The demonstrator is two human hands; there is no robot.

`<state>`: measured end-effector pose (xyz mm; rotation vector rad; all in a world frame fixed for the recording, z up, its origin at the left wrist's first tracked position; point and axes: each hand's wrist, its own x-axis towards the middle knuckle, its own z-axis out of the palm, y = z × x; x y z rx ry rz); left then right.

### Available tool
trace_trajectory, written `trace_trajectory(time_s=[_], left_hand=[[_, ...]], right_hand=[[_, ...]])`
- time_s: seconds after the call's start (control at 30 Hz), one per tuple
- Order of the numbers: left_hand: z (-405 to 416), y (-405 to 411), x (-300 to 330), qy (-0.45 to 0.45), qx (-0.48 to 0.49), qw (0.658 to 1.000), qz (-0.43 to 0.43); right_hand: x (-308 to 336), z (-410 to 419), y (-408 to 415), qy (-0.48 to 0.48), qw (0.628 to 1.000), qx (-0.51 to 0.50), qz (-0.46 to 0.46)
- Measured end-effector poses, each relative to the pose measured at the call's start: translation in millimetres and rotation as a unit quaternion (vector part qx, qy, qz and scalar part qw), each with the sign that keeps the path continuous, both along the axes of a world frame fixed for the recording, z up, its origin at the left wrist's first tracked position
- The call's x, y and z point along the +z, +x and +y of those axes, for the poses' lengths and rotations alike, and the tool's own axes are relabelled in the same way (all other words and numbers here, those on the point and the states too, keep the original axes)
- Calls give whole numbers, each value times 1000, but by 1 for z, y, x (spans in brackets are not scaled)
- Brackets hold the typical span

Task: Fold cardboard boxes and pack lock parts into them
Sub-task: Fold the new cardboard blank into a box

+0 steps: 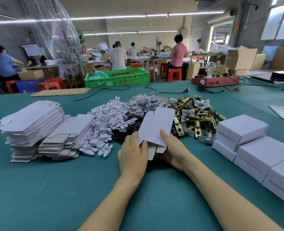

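White cardboard blank (pixel 156 125), not yet erected, is held just above the green surface (pixel 54 189), directly in front of the heap of brass latch parts (pixel 197 117). The left hand (pixel 133 157) grips its lower left edge with the thumb on the face; the right hand (pixel 172 147) holds the lower right edge, thumb on top and fingers underneath. Its bottom flaps hang loose, so folding is judged to be at an early step. Work done: closed white boxes (pixel 254 147) are stacked in rows to the right of the latch heap. Work left: a tall stack of flat blanks (pixel 33 124) far left of the heap, white plastic inserts (pixel 104 120) and bagged small parts (pixel 143 102) just left of it. Nothing stands between the held blank and the parts. Cables (pixel 162 91) and a green crate (pixel 118 77) lie beyond the heap, well apart.
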<state>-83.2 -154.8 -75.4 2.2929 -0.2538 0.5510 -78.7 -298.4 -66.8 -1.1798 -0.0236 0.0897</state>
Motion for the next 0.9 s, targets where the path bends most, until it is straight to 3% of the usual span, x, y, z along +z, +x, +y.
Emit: trace_trajectory(time_s=[0.23, 0.43, 0.57, 0.67, 0.77, 0.9], left_hand=[[0, 2, 0, 1, -7, 1000, 27], [2, -1, 2, -66, -39, 997, -1], [1, -6, 4, -104, -59, 993, -16], [1, -7, 6, -159, -80, 983, 36], [2, -8, 10, -254, -124, 952, 114], [3, -6, 15, -266, -120, 947, 134]], right_hand=[[-3, 11, -1, -134, 988, -56, -44], [3, 20, -7, -60, 997, -33, -42], [6, 17, -8, -96, 992, -56, -63], [6, 10, -7, -109, 989, -71, -70], [5, 3, -6, -123, 987, -69, -79], [6, 2, -9, -202, 973, -58, -94]])
